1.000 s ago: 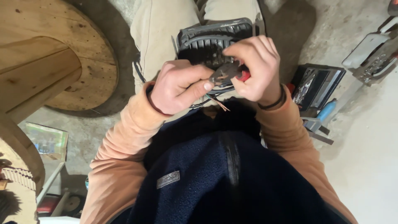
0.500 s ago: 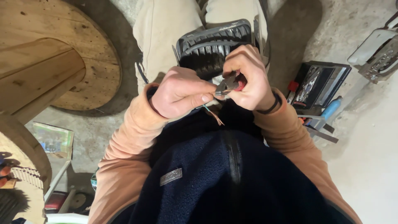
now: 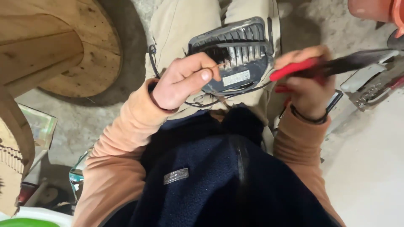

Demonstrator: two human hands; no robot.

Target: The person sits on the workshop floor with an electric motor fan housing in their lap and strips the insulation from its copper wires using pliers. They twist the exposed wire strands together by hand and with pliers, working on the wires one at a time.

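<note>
Ribbed housing (image 3: 240, 50) on the lap, wooden spool (image 3: 59, 46) to its left

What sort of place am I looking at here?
Probably a rough workshop or garage: bare concrete floor, a big wooden cable spool as a table, and red-handled pliers in the right hand.

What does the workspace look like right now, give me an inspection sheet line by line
Surface: grey concrete floor, dusty; work is done on the person's lap.
Job's things: ribbed grey lamp housing resting on the thighs; red-handled pliers.
Clutter: metal parts on the floor at right.
Grippers: left hand pinches a thin wire at the housing; right hand grips the pliers, held off the housing.
Cables: dark leads trail from under the housing.
Surroundings: wooden cable spool at left.
</note>
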